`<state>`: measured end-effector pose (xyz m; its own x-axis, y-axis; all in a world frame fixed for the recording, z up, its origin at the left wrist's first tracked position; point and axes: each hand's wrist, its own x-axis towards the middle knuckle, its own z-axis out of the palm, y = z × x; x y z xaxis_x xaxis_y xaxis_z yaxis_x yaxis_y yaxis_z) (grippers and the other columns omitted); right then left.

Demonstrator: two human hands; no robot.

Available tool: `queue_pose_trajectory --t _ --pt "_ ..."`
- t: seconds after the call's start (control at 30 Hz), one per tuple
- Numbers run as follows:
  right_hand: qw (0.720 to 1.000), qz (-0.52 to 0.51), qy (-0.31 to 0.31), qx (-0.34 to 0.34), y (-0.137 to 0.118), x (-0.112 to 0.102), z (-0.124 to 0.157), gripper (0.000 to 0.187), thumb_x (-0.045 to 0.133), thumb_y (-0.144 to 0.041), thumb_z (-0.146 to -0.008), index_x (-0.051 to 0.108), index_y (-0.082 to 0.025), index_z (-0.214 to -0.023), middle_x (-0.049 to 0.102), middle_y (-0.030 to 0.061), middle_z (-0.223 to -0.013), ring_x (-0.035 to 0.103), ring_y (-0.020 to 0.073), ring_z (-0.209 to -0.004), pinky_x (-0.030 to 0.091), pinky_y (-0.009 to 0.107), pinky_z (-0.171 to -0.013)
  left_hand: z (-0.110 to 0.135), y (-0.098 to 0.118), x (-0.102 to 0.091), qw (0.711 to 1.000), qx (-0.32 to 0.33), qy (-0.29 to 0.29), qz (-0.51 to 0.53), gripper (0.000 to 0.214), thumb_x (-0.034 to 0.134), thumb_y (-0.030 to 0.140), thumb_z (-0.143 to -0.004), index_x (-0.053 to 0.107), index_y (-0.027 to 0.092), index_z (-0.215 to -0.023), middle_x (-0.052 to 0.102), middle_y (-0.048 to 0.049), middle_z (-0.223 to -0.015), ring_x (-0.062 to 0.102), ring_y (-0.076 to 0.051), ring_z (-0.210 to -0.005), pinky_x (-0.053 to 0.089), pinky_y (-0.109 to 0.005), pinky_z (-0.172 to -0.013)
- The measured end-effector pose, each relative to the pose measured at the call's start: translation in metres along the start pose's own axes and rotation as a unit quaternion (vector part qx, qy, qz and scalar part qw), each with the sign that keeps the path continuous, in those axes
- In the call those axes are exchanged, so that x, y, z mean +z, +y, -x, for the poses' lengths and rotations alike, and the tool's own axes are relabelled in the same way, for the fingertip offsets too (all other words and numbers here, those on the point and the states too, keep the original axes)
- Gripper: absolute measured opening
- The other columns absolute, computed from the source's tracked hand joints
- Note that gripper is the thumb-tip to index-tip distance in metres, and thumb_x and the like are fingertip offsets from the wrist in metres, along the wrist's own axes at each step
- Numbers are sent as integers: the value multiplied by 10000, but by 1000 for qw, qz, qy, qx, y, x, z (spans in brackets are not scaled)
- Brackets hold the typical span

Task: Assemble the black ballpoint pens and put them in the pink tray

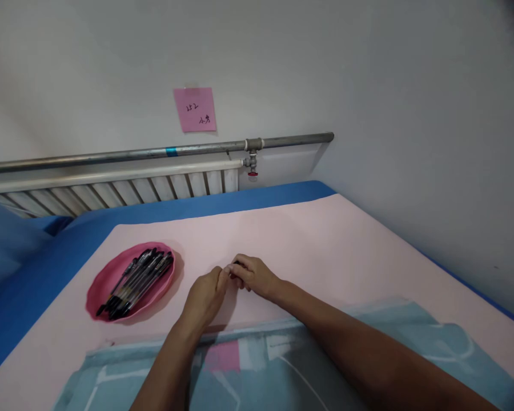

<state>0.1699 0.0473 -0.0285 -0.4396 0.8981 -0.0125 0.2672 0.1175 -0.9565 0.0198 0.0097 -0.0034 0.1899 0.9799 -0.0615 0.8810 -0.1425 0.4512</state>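
My left hand (pixel 205 294) and my right hand (pixel 252 273) meet at the middle of the pink surface, their fingertips touching. Both are closed. A small black part of a pen (pixel 237 263) shows at the right fingers; the rest is hidden by the hands. To the left of my hands stands a pink dish (pixel 100 285) with a wavy rim. In it lies a loose pile of pens (pixel 143 279) with clear barrels and black caps, slanting from lower left to upper right.
A pink sheet (pixel 308 245) lies over a blue cover (pixel 223 202). Folded blue-green cloth (pixel 394 325) is spread along the near edge, under my forearms. Behind are a radiator (pixel 145 188), a metal pipe (pixel 205 148) with a red-handled valve (pixel 252 173), and a pink note (pixel 196 109) on the wall.
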Motion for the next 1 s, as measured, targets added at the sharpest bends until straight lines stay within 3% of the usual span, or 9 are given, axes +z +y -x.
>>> queue_pose_trajectory --t 0.37,1.0 --pt "999 41 2 -32 3 1 0 131 450 -203 -833 508 -168 -720 536 -37 -523 497 72 -478 384 169 -464 0 2 0 999 -18 -2 40 477 206 427 -901 596 165 -818 648 -67 -729 571 -184 -641 288 -260 -552" --pt "1000 22 -6 -12 -1 1 1 127 455 -210 -830 512 -169 -724 513 -50 -501 481 70 -469 378 170 -466 0 2 2 997 -12 -6 70 472 184 423 -902 565 190 -748 588 -33 -623 528 -166 -573 311 -262 -562"
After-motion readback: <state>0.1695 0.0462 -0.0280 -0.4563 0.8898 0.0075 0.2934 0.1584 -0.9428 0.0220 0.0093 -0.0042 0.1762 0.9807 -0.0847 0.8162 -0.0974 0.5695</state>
